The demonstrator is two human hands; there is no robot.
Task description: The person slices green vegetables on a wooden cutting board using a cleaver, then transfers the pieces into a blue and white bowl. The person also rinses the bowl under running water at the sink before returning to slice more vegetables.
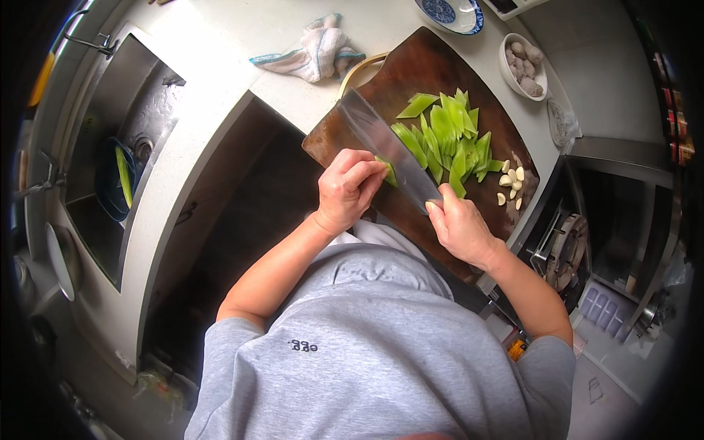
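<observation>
My right hand (460,226) grips the handle end of a broad cleaver (389,147), its blade slanting up and left across the wooden cutting board (440,66). Left of the blade, my left hand (350,187) has its fingers bunched on a short green vegetable piece (389,172), most of which they hide. On the blade's other side lies a loose pile of slant-cut green vegetable slices (448,132). Several peeled garlic cloves (512,182) rest near the board's right edge.
A crumpled white cloth (320,52) lies on the counter behind the board. Beyond the board stand a blue-and-white bowl (452,15) and a white bowl of brownish-grey balls (522,67). At left, the sink (140,69) holds a dark basin (104,187) with a green stalk (123,176).
</observation>
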